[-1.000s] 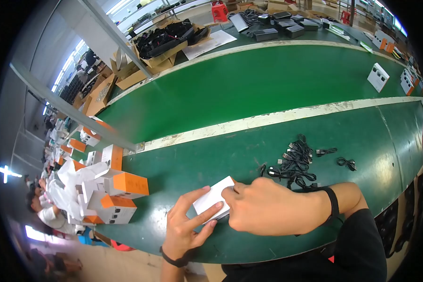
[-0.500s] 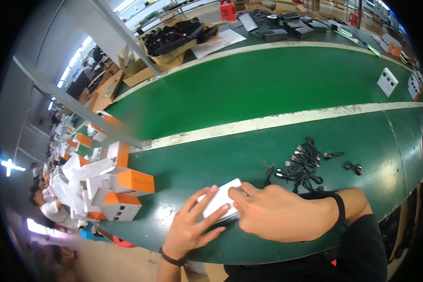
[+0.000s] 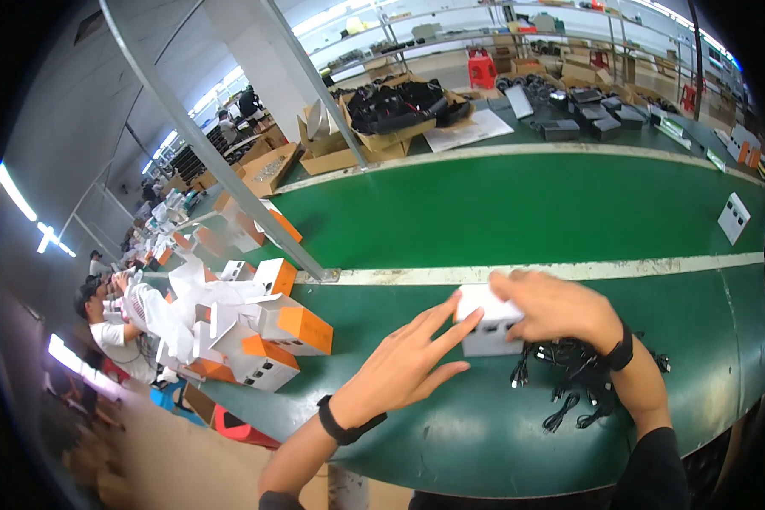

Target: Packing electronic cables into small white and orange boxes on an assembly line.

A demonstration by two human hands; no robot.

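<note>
A small white box [image 3: 487, 327] lies on the green belt [image 3: 518, 212] in front of me. My right hand [image 3: 557, 308] grips its right end from above. My left hand [image 3: 408, 365] has its fingers spread, and the fingertips touch the box's left side. Just right of the box, partly under my right wrist, sits a tangle of black cables [image 3: 569, 374].
A pile of orange-and-white boxes [image 3: 263, 327] and white inserts stands at my left. A slanted metal post [image 3: 229, 161] meets the belt's white stripe. Another white box [image 3: 733, 217] lies far right. Cardboard cartons [image 3: 382, 119] line the far side. People work along the line at the left.
The view has tilted up and both hands with the white box now sit farther out on the belt. My left hand's fingers have spread wider against the box.
</note>
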